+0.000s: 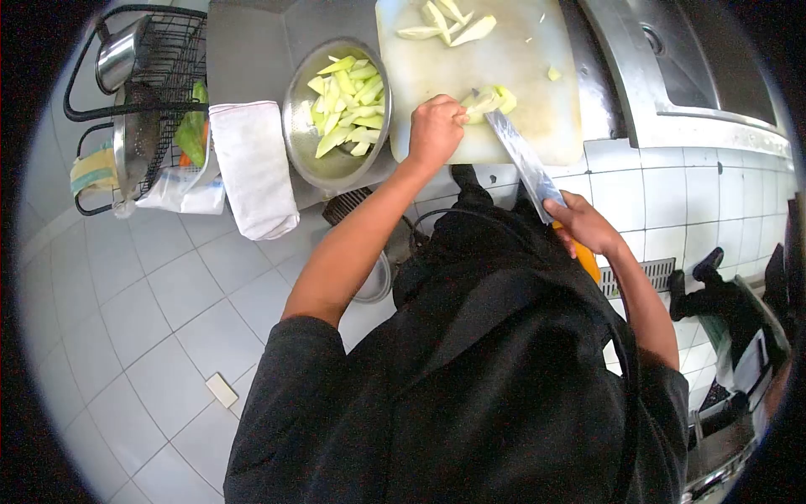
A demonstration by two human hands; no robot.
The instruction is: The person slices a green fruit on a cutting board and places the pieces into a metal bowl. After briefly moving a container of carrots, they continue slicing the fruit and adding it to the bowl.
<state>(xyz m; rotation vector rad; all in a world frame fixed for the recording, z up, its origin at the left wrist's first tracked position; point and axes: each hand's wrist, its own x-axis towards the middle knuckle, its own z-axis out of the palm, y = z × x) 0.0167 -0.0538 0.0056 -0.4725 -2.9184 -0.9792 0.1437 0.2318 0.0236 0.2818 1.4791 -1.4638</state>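
Note:
My right hand [585, 223] is wrapped round the yellow-orange handle of a broad kitchen knife [522, 160]. Its blade slants up to the left, the tip end against pale green vegetable slices [489, 102] near the front of a white cutting board [529, 67]. With fingers curled, my left hand [438, 130] presses on the left end of those slices; its fingertips are partly hidden. More pale vegetable pieces [445, 23] lie at the board's far side. Left of the board, a metal bowl [300, 155] holds several cut light green pieces.
A folded white cloth [254, 168] hangs over the counter edge beside the bowl. Further left is a black wire rack [168, 71] with a metal pot [122, 57]. A steel sink unit [651, 122] stands at right. Another person's dark-clothed legs [722, 298] show far right.

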